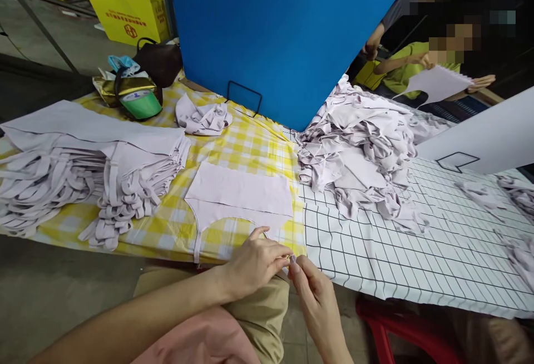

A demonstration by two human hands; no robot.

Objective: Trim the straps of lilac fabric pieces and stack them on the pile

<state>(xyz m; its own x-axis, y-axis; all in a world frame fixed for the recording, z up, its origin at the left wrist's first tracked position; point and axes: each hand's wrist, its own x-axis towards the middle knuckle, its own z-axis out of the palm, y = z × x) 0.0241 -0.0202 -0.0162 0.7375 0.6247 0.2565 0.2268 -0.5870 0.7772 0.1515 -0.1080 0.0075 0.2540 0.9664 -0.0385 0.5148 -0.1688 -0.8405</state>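
Note:
A pale lilac garment piece with narrow straps (pixel 237 191) lies flat on the yellow checked cloth in front of me. One strap hangs over the table edge on its left side. Its right strap runs down to my hands, largely hidden by them. My left hand (pixel 258 264) rests over the lower right corner of the garment, thumb and fingertips pinched on the strap end. Close against it, my right hand (pixel 315 291) pinches the same small end between thumb and forefinger.
A neat stack of lilac pieces (pixel 104 136) lies left, a loose heap (pixel 359 147) right. Blue (pixel 271 30) and white (pixel 484 130) upright panels stand on the table. A green tape roll (pixel 142 105) sits behind the stack. Across the table, a person in green (pixel 411 66) holds fabric. A red stool (pixel 409 330) stands below.

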